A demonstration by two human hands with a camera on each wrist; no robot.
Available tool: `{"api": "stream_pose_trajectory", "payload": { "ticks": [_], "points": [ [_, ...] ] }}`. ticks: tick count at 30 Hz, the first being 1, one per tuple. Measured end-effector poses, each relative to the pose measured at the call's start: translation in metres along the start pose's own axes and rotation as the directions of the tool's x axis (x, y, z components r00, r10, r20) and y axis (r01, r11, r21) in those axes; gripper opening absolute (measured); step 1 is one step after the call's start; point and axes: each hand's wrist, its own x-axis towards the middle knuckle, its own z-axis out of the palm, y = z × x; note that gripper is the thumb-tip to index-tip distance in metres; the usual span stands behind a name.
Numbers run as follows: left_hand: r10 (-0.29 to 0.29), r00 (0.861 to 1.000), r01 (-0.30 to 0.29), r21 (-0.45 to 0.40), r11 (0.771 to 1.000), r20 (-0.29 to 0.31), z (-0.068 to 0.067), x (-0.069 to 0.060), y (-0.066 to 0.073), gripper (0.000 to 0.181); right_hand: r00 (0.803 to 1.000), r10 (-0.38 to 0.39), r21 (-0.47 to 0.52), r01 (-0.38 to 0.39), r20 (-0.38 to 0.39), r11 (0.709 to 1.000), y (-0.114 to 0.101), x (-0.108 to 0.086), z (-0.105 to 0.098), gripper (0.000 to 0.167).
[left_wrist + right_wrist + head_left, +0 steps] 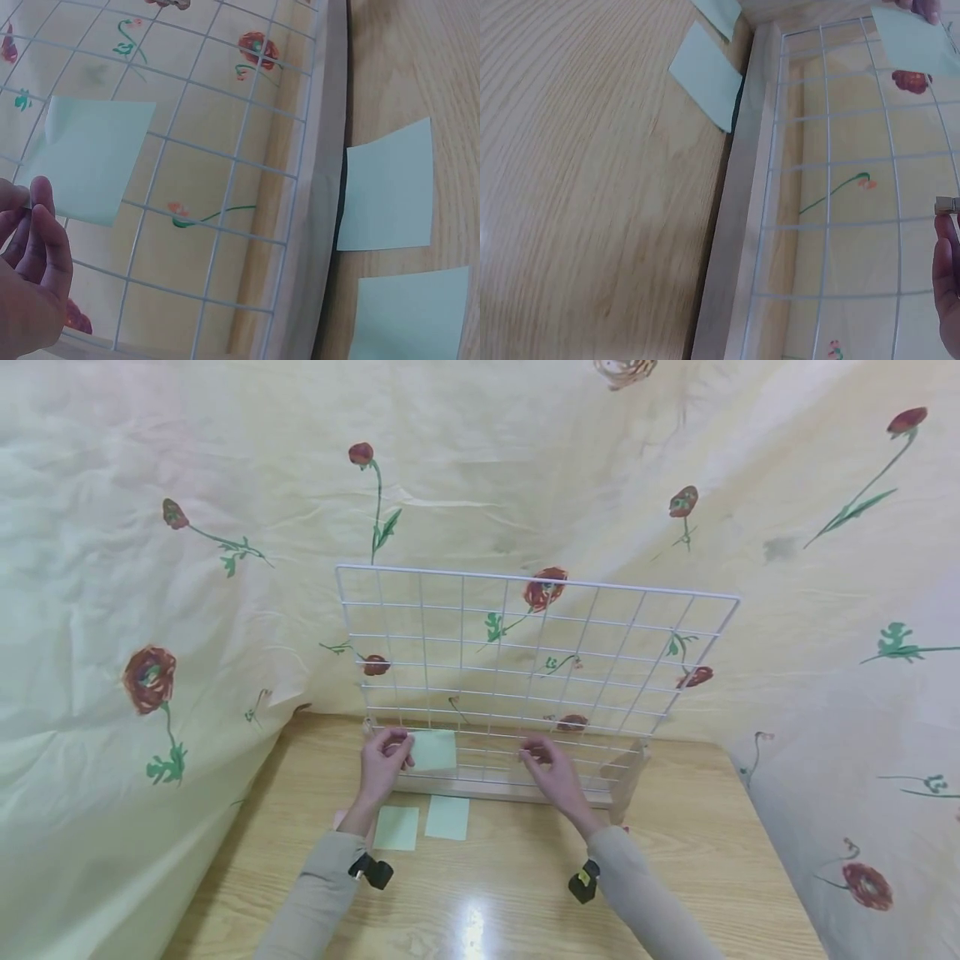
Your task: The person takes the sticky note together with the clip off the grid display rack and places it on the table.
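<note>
In the head view my left hand (385,762) pinches a pale green paper note (435,750) by its left edge, in front of the lower left of a white wire grid (480,660). The left wrist view shows thumb and fingertips on one corner of the note, whose far corner curls a little. My right hand (553,772) is by the grid's lower right part, its fingers bent. Between its fingertips, at the edge of the right wrist view, is a small wooden clothespin (946,205), only partly seen.
Two more pale green notes (396,828) (447,817) lie on the wooden table (517,885) before the grid. A pinkish piece (340,817) shows beside the left wrist. The grid stands in a wooden base (510,790); a flowered cloth (247,610) hangs behind and around.
</note>
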Motion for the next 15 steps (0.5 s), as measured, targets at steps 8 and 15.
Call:
{"api": "stream_pose_trajectory", "payload": {
  "ticks": [8,15],
  "points": [
    [0.019,1.000,-0.019,0.042,0.999,-0.006,-0.001,-0.003,-0.009,0.017,0.999,-0.041,-0.018,0.041,-0.024,0.999,0.008,-0.010,-0.009,0.019],
    [0.003,1.000,-0.003,0.063,0.998,0.003,-0.003,-0.008,-0.011,0.018,0.998,-0.047,-0.059,0.044,-0.046,0.997,0.024,-0.020,-0.017,0.018]
  ]
}}
